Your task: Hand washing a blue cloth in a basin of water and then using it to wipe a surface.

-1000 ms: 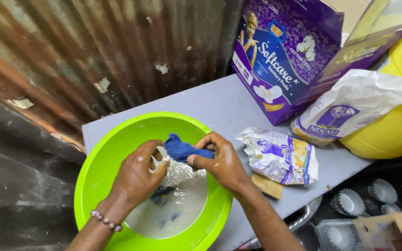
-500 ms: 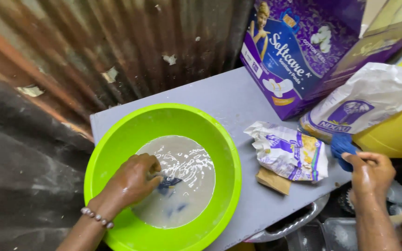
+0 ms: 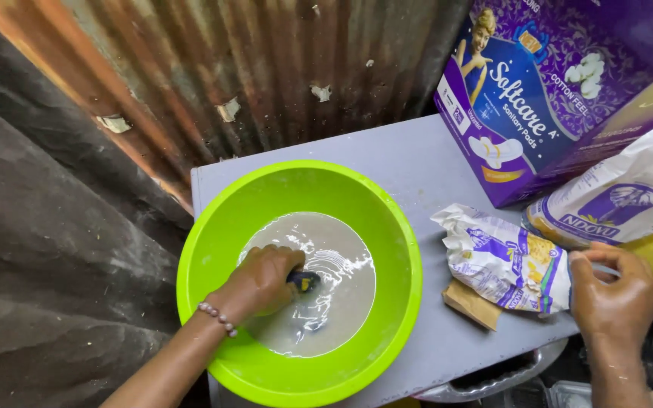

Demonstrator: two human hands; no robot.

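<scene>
Dark blue cloth with a yellow patch is sitting in cloudy water inside the round lime-green plastic basin, where the left hand is closing its fingers around it. Right of the basin, the right hand is resting curled beside a crumpled white-and-purple plastic packet; whether it grips anything, I cannot tell.

I see a grey table set against a rusty corrugated wall, carrying a lime-green basin of cloudy water at its left end. To the right lie a crumpled printed packet over a brown paper scrap, a purple carton and a white sack near the far edge.
</scene>
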